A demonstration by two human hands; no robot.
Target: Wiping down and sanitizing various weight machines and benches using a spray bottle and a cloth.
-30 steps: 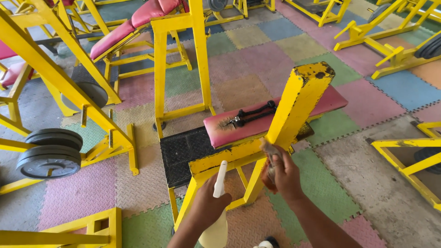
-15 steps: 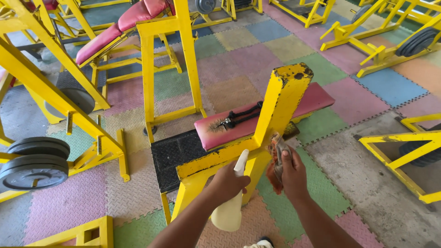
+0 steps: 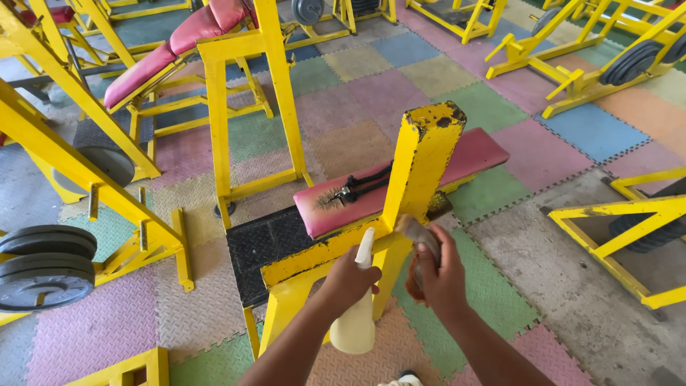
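My left hand (image 3: 348,281) grips a pale spray bottle (image 3: 354,320) by its neck, nozzle pointing up beside a yellow steel post (image 3: 418,163). My right hand (image 3: 436,277) holds a bunched brownish cloth (image 3: 419,234) pressed against the lower part of that post. The post rises from a yellow bench frame (image 3: 314,256) carrying a worn pink pad (image 3: 471,156). A black strap with a metal clip (image 3: 361,184) lies on the pad.
A black rubber mat (image 3: 261,246) lies under the frame on coloured foam floor tiles (image 3: 371,86). Black weight plates (image 3: 44,263) hang at left. Yellow racks (image 3: 246,93) and another pink bench (image 3: 153,61) stand behind; a yellow frame (image 3: 629,236) sits right.
The view shifted so the bench sits further left. My left hand raised the bottle closer to the post. My right hand slid the cloth up, then back down along the post.
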